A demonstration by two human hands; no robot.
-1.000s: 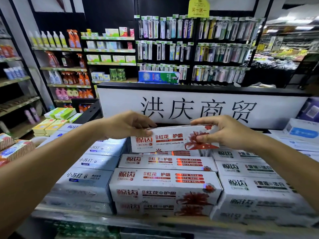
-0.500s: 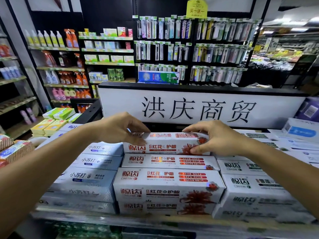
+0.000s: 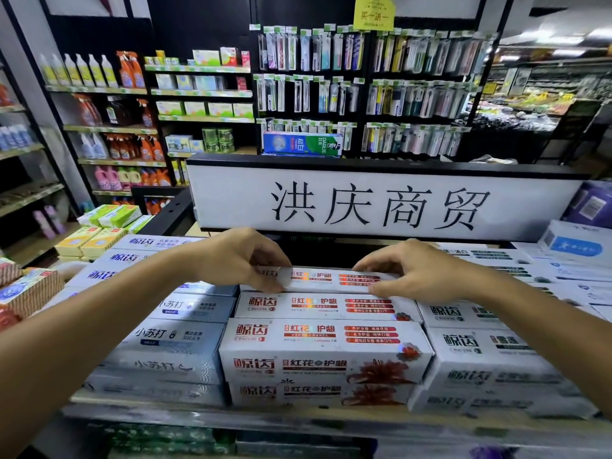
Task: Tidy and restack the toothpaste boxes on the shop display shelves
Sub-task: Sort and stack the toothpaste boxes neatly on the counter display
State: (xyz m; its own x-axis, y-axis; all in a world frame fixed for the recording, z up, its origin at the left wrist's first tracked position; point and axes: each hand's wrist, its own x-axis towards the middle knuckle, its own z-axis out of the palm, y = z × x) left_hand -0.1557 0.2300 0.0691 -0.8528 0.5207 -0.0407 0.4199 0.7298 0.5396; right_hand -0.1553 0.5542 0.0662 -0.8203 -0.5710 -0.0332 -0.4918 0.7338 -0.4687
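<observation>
Box [image 3: 331, 279] sits centre frame, at the back of the red-print column, just below the white sign [image 3: 381, 207]. Left hand [image 3: 245, 260] pinches its left end, thumb at the front edge, fingers curled over the top. Right hand [image 3: 409, 274] grips the right end the same way. The box looks level and seems to lie on the row beneath, though its back edge is hidden. Judgement: the step in hand is seating this box square. To do it well, hold both ends level and press back evenly, so the long front edge runs parallel with the next box [image 3: 324, 306] in front, print up and reading the same way. Check that the ends line up with the column and do not ride over the grey boxes [image 3: 178, 339] at left or the white boxes [image 3: 480, 346] at right. Let go only once it lies flat; a skewed box would likely tilt any layer above.
</observation>
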